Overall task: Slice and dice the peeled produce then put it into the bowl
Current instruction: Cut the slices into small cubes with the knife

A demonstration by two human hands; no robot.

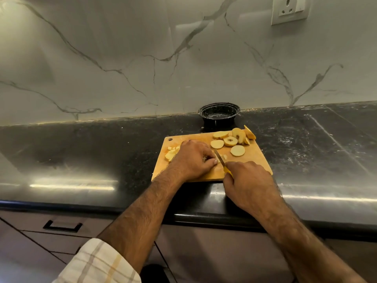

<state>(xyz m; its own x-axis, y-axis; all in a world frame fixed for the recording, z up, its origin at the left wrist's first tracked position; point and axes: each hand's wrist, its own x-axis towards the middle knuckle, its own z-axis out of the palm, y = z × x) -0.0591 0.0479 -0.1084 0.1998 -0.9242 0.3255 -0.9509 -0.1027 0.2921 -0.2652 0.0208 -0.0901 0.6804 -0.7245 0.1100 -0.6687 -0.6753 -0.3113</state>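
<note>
Cutting board (255, 160): wooden, lying flat on the dark tabletop (81, 152), its near edge close to the tabletop's front. We count everything of the task on or just behind it.

Round slices (237, 150): pale yellow discs, lying flat and loosely overlapped in the board's far right corner; one shows a dark core hole. We judge them light, firm and wet on the cut faces, so likely to slide under the blade. Best held down from above with curled fingertips, well back from the edge.

Diced pieces (171, 154): a small heap at the board's left side, partly hidden behind the left hand. Small and slippery; we would scoop them together rather than pick them singly.

Left hand (193, 160): fingers curled down, pinning the piece being cut against the board. The piece itself is mostly hidden beneath the fingers.

Right hand (246, 180): wrapped round the yellow handle of the knife (220, 158), blade angled down to the board just beside the left fingertips.

Bowl (219, 115): black, round, standing on the tabletop just beyond the board's far edge, against the marble wall (142, 58). We see no produce in it yet.
</note>
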